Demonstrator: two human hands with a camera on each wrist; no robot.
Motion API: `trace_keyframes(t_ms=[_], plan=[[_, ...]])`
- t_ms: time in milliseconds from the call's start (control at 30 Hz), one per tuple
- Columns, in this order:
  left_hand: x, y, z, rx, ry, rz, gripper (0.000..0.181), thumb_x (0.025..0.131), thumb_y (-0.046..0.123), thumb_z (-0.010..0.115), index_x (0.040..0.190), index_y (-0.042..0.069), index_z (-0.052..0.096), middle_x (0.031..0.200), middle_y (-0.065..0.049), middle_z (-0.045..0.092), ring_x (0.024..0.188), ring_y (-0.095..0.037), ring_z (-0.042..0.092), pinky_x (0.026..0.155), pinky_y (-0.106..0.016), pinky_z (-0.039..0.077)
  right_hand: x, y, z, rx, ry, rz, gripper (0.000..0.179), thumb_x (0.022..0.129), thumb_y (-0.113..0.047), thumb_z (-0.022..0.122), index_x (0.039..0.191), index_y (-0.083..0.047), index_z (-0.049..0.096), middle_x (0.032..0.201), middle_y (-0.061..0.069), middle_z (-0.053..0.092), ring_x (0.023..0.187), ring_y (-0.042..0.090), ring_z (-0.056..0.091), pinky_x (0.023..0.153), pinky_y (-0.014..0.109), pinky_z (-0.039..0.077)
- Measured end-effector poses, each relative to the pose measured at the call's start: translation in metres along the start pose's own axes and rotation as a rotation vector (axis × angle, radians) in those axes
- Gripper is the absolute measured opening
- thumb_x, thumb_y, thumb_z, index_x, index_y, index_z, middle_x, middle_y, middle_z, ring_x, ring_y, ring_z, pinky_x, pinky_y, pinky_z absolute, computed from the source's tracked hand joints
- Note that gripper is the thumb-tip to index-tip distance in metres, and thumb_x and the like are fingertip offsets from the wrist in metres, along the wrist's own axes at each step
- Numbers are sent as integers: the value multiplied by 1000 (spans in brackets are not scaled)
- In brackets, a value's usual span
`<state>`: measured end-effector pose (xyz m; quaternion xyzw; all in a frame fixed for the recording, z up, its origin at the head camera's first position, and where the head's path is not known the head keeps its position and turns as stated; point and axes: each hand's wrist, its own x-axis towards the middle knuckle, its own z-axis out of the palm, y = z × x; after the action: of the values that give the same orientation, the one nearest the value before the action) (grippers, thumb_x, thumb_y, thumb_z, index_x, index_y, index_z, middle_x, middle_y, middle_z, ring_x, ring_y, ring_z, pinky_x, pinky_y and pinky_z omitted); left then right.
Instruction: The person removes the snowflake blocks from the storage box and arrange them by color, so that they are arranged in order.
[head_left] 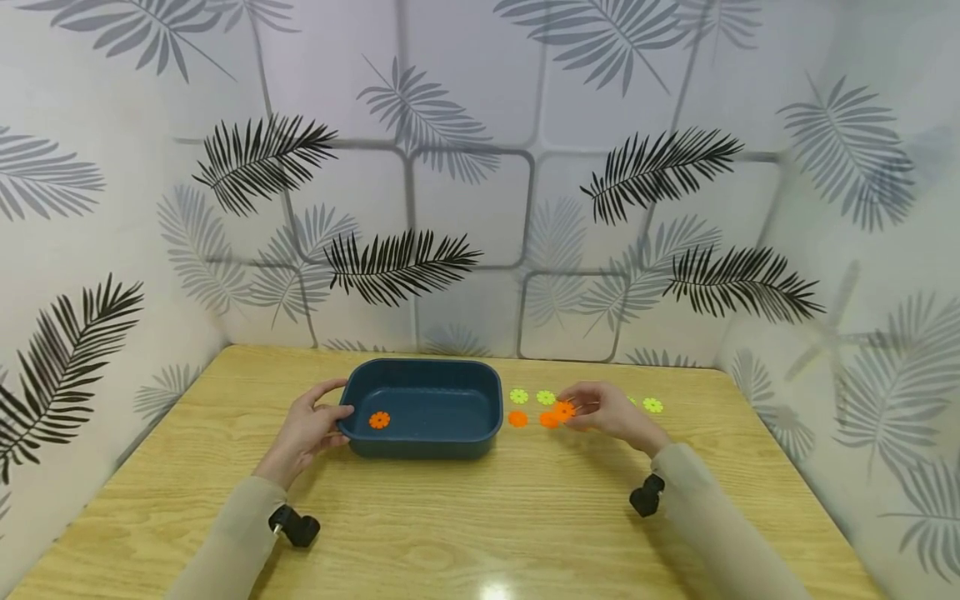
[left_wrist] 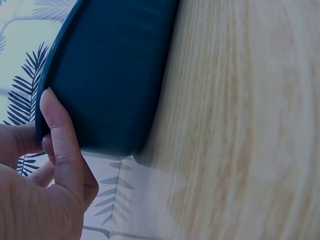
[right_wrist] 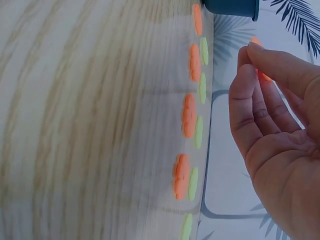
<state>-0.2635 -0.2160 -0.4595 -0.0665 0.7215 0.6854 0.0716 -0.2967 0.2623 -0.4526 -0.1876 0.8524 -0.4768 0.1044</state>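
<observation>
A dark blue basin (head_left: 423, 450) stands on the table with an orange flower-shaped piece (head_left: 379, 420) lying inside it, near the left end. The left hand (head_left: 306, 429) grips the basin's left rim, thumb and fingers on either side of the wall in the left wrist view. To the right of the basin, the right hand (head_left: 611, 412) pinches another orange flower-shaped piece (head_left: 564, 410) between thumb and fingertips, raised above the table. Below and left of that hand lie orange pieces (head_left: 517, 419); in the right wrist view, several orange pieces (right_wrist: 189, 115) form a row.
Several yellow-green flower-shaped pieces (head_left: 519, 397) make a second row behind the orange ones, partly hidden by the right hand in the head view. The wooden table (head_left: 465, 517) meets a leaf-patterned wall (head_left: 465, 208) at its back and sides.
</observation>
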Motion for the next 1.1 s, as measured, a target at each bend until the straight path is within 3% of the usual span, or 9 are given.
trace_keyframes(t_ms=[133, 467, 1100], plan=[[0, 0, 0, 4, -1, -1, 60, 98, 12, 59, 152, 20, 35, 96, -11, 67, 67, -14, 67, 59, -26, 59, -2, 4, -5, -39, 3, 5, 42, 86, -4, 73, 126, 0, 62, 118, 17, 64, 100, 23, 62, 82, 29, 56], [0, 0, 0, 18, -10, 3, 59, 99, 12, 57, 153, 19, 34, 94, -10, 67, 65, -13, 65, 60, -26, 59, -17, 19, -22, -76, 8, 18, 43, 86, -6, 74, 126, 2, 62, 123, 19, 64, 108, 28, 61, 87, 33, 54], [-2, 3, 0, 11, -7, 0, 58, 99, 10, 57, 152, 17, 34, 94, -12, 66, 64, -13, 65, 59, -24, 58, -39, 40, -55, -75, 22, 77, 45, 84, -5, 74, 126, 5, 60, 119, 23, 65, 106, 26, 62, 81, 29, 56]])
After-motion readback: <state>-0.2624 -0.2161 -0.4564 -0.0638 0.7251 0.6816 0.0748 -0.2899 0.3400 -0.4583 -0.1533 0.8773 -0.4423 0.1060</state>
